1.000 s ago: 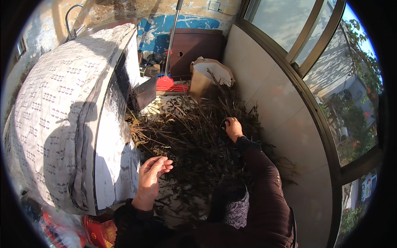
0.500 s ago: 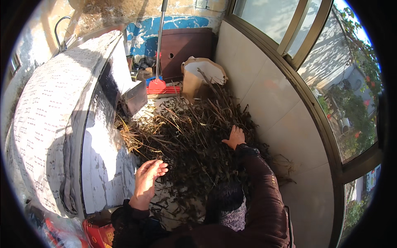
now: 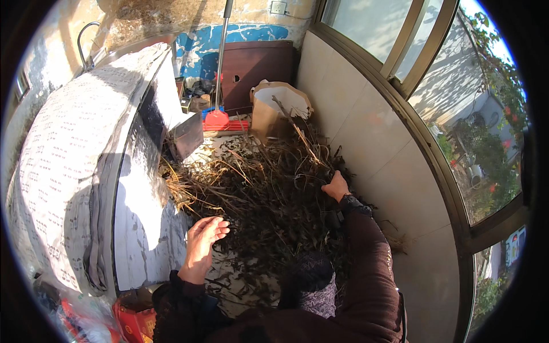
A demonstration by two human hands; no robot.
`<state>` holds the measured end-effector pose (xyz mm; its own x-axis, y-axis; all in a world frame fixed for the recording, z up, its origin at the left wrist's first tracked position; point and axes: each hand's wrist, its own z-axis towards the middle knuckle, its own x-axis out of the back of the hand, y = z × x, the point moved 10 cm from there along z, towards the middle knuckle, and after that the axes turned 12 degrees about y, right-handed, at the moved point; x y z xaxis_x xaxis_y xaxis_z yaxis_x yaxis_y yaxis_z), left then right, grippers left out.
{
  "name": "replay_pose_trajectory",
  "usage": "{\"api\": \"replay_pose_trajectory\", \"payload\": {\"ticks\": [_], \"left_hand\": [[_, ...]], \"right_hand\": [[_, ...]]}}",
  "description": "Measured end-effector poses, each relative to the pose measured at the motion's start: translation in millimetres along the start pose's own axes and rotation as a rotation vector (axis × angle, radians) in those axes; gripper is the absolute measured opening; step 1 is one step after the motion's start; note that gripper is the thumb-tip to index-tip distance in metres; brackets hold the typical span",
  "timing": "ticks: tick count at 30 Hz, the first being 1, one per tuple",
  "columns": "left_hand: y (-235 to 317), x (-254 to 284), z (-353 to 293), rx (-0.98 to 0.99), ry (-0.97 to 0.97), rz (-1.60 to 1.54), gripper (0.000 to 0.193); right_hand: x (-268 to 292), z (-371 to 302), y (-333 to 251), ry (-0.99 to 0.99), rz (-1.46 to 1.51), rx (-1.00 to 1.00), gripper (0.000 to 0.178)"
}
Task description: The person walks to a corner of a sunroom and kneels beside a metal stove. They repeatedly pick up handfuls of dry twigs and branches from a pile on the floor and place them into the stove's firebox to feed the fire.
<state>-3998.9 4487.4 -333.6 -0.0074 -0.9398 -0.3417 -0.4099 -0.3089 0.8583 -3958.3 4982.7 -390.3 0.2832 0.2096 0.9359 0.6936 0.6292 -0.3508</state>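
Plants [image 3: 269, 206], dry and dark, lie in a big messy heap on the pale floor [image 3: 229, 264], right in front of the person. The leaves are thin, brown and curled, and the stems look hard and scratchy. Some stems at the left side are yellow like straw. On the right stands a low wall [image 3: 369, 114] of smooth, shiny tiles. On the left a soft white cloth [image 3: 63, 171] with rows of small marks hangs over something big, with wrinkles and a grey edge. At the back leans a flat, dark red board [image 3: 257, 74] with a little hole. Near it is a tan bin [image 3: 266, 120], stiff, with flat sides and a white inside. A long shiny pole [image 3: 221, 63] stands up from a bright red bottom part. One thick, bumpy stick [image 3: 297, 131] points up out of the heap, beside the bin. The right hand [image 3: 336, 187] is at the right side of the heap, with its thumb out. Dark leaves make its fingertips hard to see, so I cannot tell if it pinches a stem. The left hand [image 3: 201, 243] is half open, fingers close together and a bit bent, holding nothing, above the heap's near left edge.
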Motion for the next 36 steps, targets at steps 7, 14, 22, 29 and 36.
{"api": "replay_pose_trajectory", "payload": {"ticks": [7,14,22,29,36], "left_hand": [[-2,3,-2,-0.017,-0.056,-0.031,0.025],[5,-39,-15,-0.087,-0.234,0.071,0.039],[38,-90,-28,-0.231,-0.355,0.087,0.048],[15,-92,-23,-0.191,-0.348,0.105,0.052],[11,-72,-28,-0.15,-0.388,0.106,0.056]], "right_hand": [[109,-10,-21,0.036,0.255,0.075,0.096],[176,-38,-110,0.134,0.152,0.483,0.078],[284,-14,-162,0.233,0.36,0.521,0.077],[402,-19,-224,0.587,0.171,0.656,0.062],[412,-22,-269,0.706,0.123,0.826,0.06]]}}
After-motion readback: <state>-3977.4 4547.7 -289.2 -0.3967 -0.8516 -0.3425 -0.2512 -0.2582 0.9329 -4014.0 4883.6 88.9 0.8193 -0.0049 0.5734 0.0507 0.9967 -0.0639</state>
